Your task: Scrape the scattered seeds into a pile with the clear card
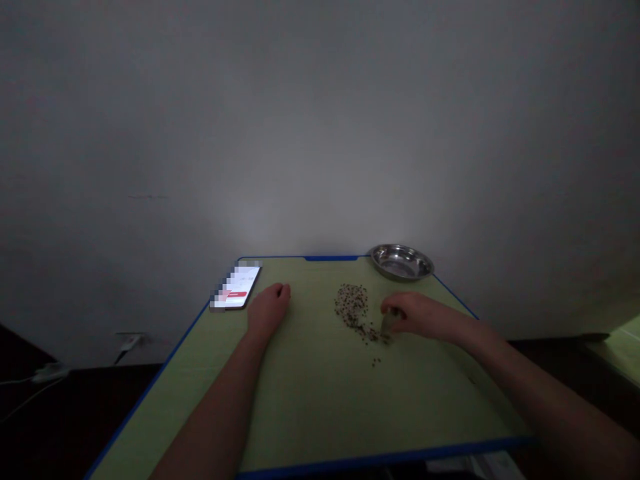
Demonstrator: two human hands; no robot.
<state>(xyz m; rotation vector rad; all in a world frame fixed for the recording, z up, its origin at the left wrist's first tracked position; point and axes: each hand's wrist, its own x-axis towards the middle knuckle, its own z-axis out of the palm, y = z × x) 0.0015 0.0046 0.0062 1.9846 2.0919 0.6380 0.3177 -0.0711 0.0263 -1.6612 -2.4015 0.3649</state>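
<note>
A loose heap of small dark and pale beans or seeds (351, 305) lies on the pale green table (310, 400), with a few strays toward the near side. At the heap's right edge, my right hand (413, 313) is closed, fingers pinched on a thin, greenish, card-like piece (386, 325). This piece stands roughly upright against the stray seeds; its exact kind is unclear. My left hand (269, 308) rests on the table as a loose fist, left of the heap and beside the phone. Nothing shows in it.
At the back right corner stands a shiny metal bowl (401, 262). A phone (236, 285) with a lit, partly blurred screen lies at the back left. The table has a blue edge (330, 258) against a grey wall (320, 133). A plug and cables (131, 343) are low at left.
</note>
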